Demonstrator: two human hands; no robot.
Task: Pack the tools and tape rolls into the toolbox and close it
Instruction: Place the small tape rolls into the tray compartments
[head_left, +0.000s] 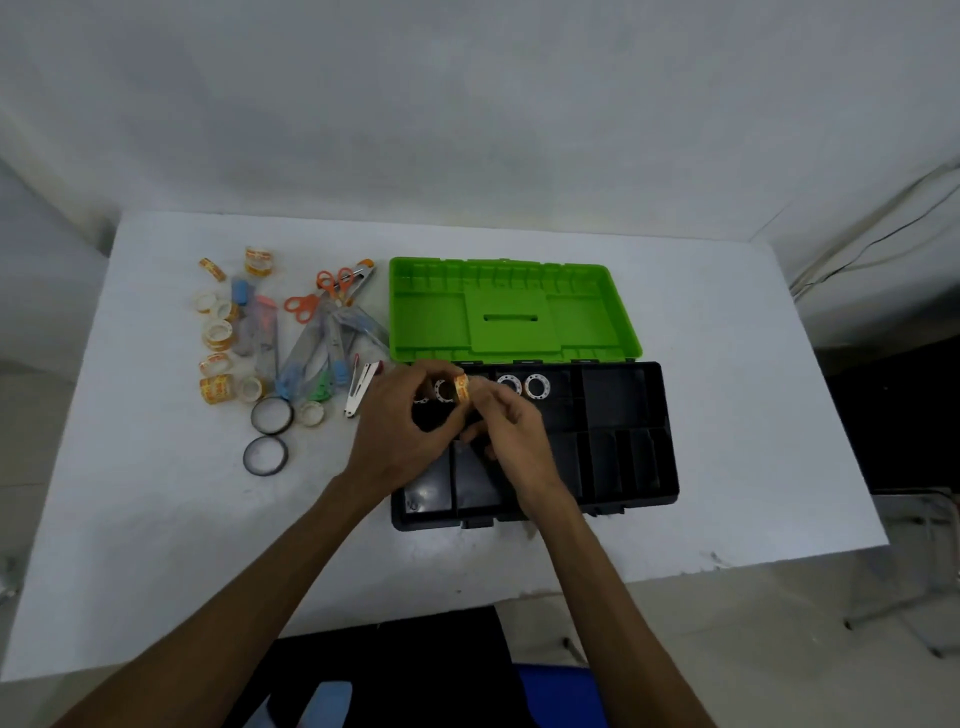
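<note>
Two hands over toolbox (623, 415) tray, we note. Print on tape roll (462, 389) orange, too blurred to read. Left hand (400, 436) pinches roll from left; right hand (506, 431) fingers curled against its right side. Toolbox: black base, green lid (509, 312) open flat. More rolls (522, 386) in rear compartment; scissors (317, 301) left on table (156, 519).

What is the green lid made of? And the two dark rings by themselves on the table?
The green lid looks like hard moulded plastic: one even colour, soft sheen, ribs and recesses shaped in. The two dark rings look like tape rolls, probably black plastic tape, wound thin around a wide hole with a slightly shiny edge; the picture is too blurry to be sure.
</note>
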